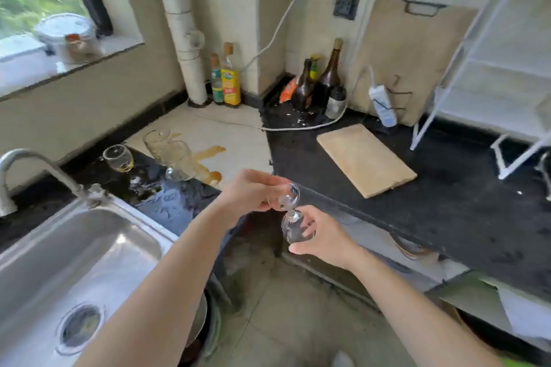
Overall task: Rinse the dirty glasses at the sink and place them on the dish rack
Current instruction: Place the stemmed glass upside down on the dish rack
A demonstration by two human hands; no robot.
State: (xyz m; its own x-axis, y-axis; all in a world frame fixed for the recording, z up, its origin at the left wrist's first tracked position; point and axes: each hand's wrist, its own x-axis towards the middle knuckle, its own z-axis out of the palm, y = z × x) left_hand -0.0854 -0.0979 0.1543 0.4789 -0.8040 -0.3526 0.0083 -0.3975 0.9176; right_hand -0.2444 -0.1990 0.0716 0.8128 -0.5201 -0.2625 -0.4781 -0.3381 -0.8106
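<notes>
I'm looking down at both hands meeting over the gap between sink and tabletop, and they're sharing one stemmed glass (293, 217), turned upside down. My left hand (252, 191) is pinching the foot and stem up top, fingers (268, 180) clenched around it. My right hand (320, 237) is cupping the bowl below, its fingers (310, 222) wrapping the glass wall, so both hands are grasping the same glass. It's hanging in the air, touching nothing but the hands, just off the tabletop edge (328, 197).

Off to the left, the steel sink (89, 247) is sitting with its faucet (35, 164) arching over the back corner. Behind it, more glasses are waiting on the wet dark tabletop: a small round one (117, 158) near the wall, and a pair of taller dirty glasses (170, 155) leaning together beside a brown spill (208, 158) on the pale surface.

To the right, a wooden cutting board (365, 159) is lying flat on the black tabletop, and the white dish rack (489, 68) is standing at the far right, well apart from the glass I'm holding. Bottles (323, 77) are crowding the back corner.
</notes>
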